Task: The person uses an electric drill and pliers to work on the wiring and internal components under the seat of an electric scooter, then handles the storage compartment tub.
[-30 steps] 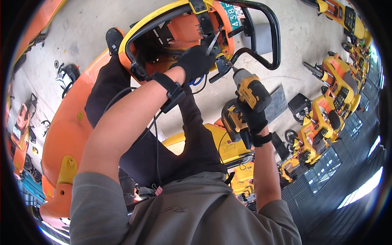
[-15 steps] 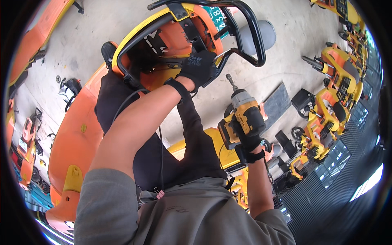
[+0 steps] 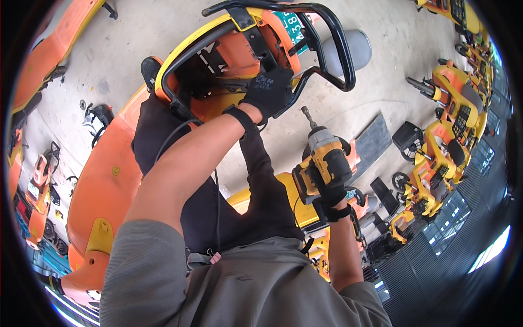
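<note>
My left hand, in a black glove, is curled at the rear of an orange and yellow scooter, beside the open compartment below its rim. Its fingertips are hidden, and whatever they hold is not visible. Black tubular rack bars rise just beyond this hand. My right hand, gloved too, is closed round the grip of a yellow and black cordless impact driver. The driver is held in the air right of the scooter, its socket bit pointing away from me and touching nothing.
A grey rounded part shows behind the rack. On the right lie a dark flat mat and a black box. Several yellow and orange scooters are parked along that side. Loose dark parts lie on the floor at left.
The view has shifted slightly. The impact driver has dropped back a little toward me in my right hand. My left hand stays at the scooter's rear.
</note>
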### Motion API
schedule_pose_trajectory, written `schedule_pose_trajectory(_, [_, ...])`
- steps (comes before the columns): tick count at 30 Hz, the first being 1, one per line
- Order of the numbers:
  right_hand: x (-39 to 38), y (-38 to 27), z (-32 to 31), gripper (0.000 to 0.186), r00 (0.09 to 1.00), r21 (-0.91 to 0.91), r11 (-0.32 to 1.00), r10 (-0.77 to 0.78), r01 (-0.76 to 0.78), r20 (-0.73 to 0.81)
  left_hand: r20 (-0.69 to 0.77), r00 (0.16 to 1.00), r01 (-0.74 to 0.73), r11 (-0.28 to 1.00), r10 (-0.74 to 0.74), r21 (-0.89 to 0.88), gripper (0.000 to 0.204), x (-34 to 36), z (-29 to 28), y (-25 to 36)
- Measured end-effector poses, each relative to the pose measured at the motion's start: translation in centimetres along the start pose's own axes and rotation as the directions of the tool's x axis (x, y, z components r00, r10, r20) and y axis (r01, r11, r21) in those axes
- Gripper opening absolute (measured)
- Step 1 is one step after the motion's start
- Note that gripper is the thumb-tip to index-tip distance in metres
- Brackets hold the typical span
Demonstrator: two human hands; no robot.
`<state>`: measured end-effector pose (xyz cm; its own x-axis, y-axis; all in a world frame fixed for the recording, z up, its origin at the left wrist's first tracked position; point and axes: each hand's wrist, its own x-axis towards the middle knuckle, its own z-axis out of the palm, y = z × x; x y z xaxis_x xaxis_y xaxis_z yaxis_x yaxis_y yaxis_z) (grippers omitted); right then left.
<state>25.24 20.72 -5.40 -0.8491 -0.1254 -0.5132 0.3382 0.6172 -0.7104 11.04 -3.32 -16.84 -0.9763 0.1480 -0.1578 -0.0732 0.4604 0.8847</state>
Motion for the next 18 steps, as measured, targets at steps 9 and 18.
schedule_pose_trajectory(9, [1.4,-4.1,0.5,0.025,0.954,-0.471,0.839,-0.300,0.272,0.015,-0.005,0.963,0.262,0.940,-0.270,-0.217,0.018,-0.6,-4.7,1.1])
schedule_pose_trajectory(18, [2.1,-5.2,0.4,0.025,0.941,-0.294,0.897,-0.336,0.332,0.039,-0.207,0.919,0.038,0.597,-0.336,-0.802,0.014,7.4,-12.7,6.1])
